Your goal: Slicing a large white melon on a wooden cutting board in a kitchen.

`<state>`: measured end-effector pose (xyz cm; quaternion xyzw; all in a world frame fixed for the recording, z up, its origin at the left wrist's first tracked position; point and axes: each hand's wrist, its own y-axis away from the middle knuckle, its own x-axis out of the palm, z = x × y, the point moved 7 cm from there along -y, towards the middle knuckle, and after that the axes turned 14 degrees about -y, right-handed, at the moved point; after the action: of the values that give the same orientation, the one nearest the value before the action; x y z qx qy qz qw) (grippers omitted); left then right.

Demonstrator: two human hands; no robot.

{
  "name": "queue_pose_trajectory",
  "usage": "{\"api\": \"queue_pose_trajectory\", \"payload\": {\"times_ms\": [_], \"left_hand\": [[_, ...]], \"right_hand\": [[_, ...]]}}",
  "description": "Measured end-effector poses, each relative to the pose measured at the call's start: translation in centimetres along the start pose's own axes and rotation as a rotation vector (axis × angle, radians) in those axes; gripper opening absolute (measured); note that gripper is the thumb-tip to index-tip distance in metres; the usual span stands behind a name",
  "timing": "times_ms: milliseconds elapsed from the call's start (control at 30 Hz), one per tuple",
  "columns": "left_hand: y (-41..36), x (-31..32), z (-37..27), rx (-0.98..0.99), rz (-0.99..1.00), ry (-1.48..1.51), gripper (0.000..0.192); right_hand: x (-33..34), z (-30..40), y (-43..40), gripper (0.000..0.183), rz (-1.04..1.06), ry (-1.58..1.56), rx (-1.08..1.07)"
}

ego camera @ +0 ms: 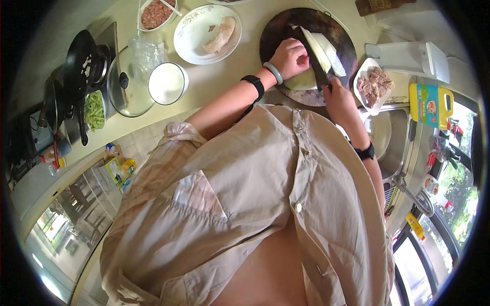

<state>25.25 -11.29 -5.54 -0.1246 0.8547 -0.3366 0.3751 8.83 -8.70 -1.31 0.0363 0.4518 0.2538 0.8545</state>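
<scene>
My right hand point(340, 100) grips the handle of a kitchen knife. The dark, broad blade point(318, 65) points away from me across a round, dark wooden chopping board point(277, 28). To the left of the blade, my left hand point(291, 57) has its fingers curled over a pale green melon piece point(302, 81), which it partly covers. The fingertips are close to the blade, and their exact contact is hidden. Along the blade's right side lies a cut melon slice point(318, 51), with another white-fleshed melon piece point(334, 57) beside it.
A plate point(187, 48) with pale meat, a bowl of minced meat point(157, 15), a white enamel mug point(166, 83) and a glass lid point(132, 103) stand left. Right are a dish of meat chunks point(375, 86), a sink point(394, 149) and a yellow jug point(430, 106). A wok point(81, 49) sits far left.
</scene>
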Motion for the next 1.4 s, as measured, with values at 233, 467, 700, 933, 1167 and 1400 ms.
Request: {"api": "queue_pose_trajectory", "payload": {"times_ms": [233,467,700,933,1167,1400], "left_hand": [[0.4,-0.4,0.2,-0.022,0.022,-0.058,0.015],[0.2,-0.2,0.3,-0.003,-0.026,-0.056,0.018],[-0.4,-0.3,0.2,0.016,-0.065,-0.009,0.016],[0.6,-0.6,0.4,-0.042,-0.009,-0.054,0.017],[0.4,-0.2,0.3,-0.034,-0.006,-0.054,0.018],[0.3,-0.3,0.1,0.009,-0.062,-0.041,0.015]], "right_hand": [[-2.3,2.1,3.5,0.021,0.05,0.027,0.0],[0.0,0.9,1.7,0.018,0.077,-0.013,-0.044],[2.9,-1.1,-1.2,0.024,0.04,-0.027,-0.003],[-2.1,2.2,2.7,0.022,0.106,-0.008,-0.023],[-0.7,0.8,3.1,0.02,0.117,-0.077,-0.016],[3.8,-1.1,-0.9,0.02,0.058,-0.019,-0.008]]}}
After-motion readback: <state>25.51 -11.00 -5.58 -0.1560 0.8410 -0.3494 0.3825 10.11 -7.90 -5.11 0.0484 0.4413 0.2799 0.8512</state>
